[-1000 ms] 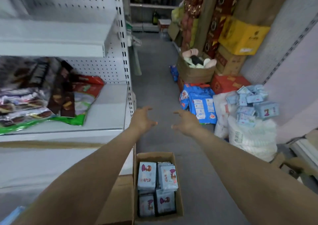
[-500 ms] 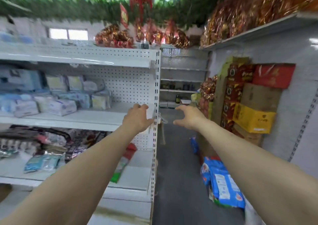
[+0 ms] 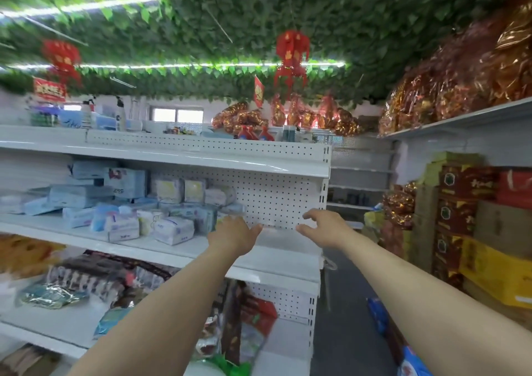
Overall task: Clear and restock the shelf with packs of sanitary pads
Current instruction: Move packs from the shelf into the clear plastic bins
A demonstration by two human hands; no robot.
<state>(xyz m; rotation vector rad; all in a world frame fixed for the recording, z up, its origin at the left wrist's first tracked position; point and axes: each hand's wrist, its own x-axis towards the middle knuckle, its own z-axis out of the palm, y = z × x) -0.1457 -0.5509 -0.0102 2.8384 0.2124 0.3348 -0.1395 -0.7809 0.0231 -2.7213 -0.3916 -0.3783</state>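
Note:
A white metal shelf [image 3: 276, 249] runs across the middle of the head view, its right end bare in front of a pegboard back. Pale blue and white packs of sanitary pads [image 3: 172, 229] lie stacked on its left and middle part. My left hand [image 3: 234, 236] reaches over the bare end just right of the packs, fingers relaxed, holding nothing. My right hand [image 3: 324, 227] hovers beside it near the shelf's right edge, fingers loosely spread and empty.
Dark snack packs [image 3: 95, 280] fill the shelf below. An aisle [image 3: 345, 332] runs to the right of the shelving, lined with stacked red, brown and yellow cartons [image 3: 489, 260]. A blue pack [image 3: 380, 315] lies on the floor. Red ornaments hang from a leafy ceiling.
The view has swung up from the floor box of pads to the shelves. Both empty hands have risen and moved forward over the bare right end of the pad shelf.

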